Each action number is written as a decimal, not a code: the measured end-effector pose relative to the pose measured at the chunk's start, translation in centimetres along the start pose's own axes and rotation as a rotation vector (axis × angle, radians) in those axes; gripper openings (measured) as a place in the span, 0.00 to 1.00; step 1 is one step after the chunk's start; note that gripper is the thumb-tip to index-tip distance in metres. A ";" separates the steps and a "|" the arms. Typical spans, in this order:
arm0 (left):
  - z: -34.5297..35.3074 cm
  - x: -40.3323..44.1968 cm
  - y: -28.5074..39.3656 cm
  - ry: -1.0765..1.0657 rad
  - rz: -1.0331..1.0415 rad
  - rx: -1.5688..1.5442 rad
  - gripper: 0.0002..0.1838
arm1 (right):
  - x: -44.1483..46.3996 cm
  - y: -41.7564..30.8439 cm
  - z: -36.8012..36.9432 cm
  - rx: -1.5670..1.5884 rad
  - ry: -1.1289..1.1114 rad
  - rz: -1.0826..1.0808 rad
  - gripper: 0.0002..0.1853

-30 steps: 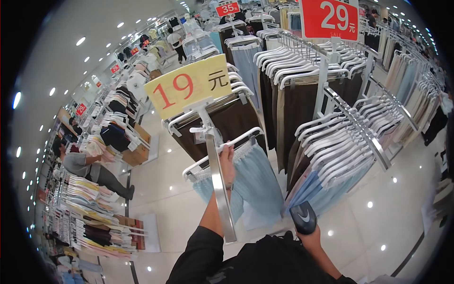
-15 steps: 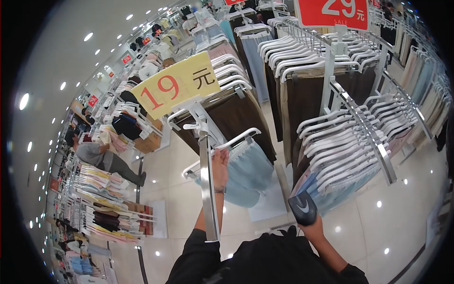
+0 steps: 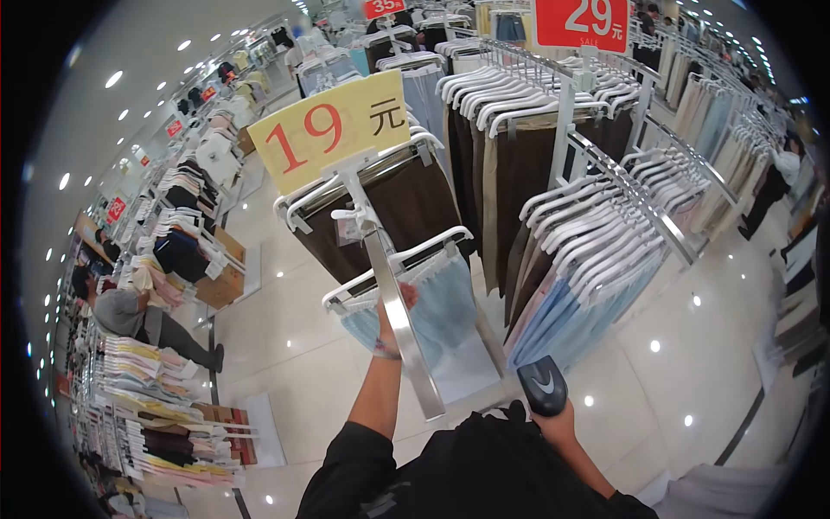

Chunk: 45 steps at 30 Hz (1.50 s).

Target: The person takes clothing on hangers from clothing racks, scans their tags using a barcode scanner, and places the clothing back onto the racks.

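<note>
My left hand [image 3: 405, 298] is behind a slanting metal bar [image 3: 405, 333], against the waistband of light blue pants [image 3: 450, 298] on a white hanger [image 3: 432, 245]. Its fingers are blurred and partly hidden, so their grip is unclear. At the lower centre, my right hand [image 3: 558, 422] is closed round a dark handheld device [image 3: 543, 386], which resembles a scanner. A yellow "19" sign [image 3: 333, 130] stands above the bar, with dark brown pants [image 3: 393, 203] hanging behind the blue ones.
To the right, a rack [image 3: 631, 186] holds many white hangers with blue and dark pants [image 3: 558, 316], under a red "29" sign [image 3: 581, 22]. A person in grey [image 3: 130, 313] stands at the left clothing racks. Another person [image 3: 778, 177] is at the far right.
The view has shifted. My left hand, earlier up by the hanger with its fingers extended, is now lower on the blue waistband. My right hand still holds the device.
</note>
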<state>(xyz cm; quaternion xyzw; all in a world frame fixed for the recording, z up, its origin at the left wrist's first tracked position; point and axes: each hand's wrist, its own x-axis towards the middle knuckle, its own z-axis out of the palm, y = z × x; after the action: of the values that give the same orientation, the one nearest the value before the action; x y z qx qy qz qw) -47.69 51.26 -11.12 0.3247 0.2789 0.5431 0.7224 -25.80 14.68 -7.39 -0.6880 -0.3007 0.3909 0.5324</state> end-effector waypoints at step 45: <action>36.2 -12.7 -12.4 -0.318 0.917 1.519 0.13 | -11.3 11.6 -31.7 0.108 0.441 0.001 0.16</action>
<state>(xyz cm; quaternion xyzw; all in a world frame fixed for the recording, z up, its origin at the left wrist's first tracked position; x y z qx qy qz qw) -16.08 30.48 2.92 0.8653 0.3023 0.3960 0.0555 -4.41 -13.41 -12.14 -0.7275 -0.1554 0.2470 0.6209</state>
